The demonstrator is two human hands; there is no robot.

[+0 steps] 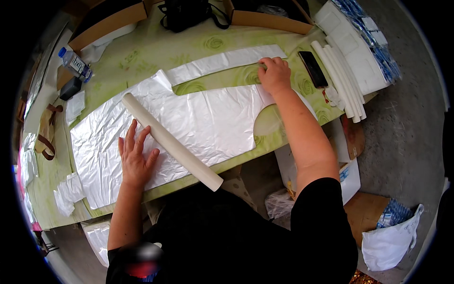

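Observation:
A thin, wrinkled white plastic sheet (203,113) with strap-like extensions lies flat across the table, shaped like a bag or apron. Diagonally over it rests a long pale cardboard tube (172,142), its near end jutting past the table edge. My left hand (137,158) lies on the sheet with fingers spread, the fingertips beside the tube or touching it. Farther off to the right, my right hand (275,75) has its fingers curled down at the end of the sheet's upper strap (227,57). What its fingertips pinch is hidden.
The table has a green rose-patterned cover (215,42). A phone (313,69) and several white tubes (340,83) lie at the right. A water bottle (75,65) and black box (70,88) stand left. Cardboard boxes (272,22) and a black bag (187,14) line the far side.

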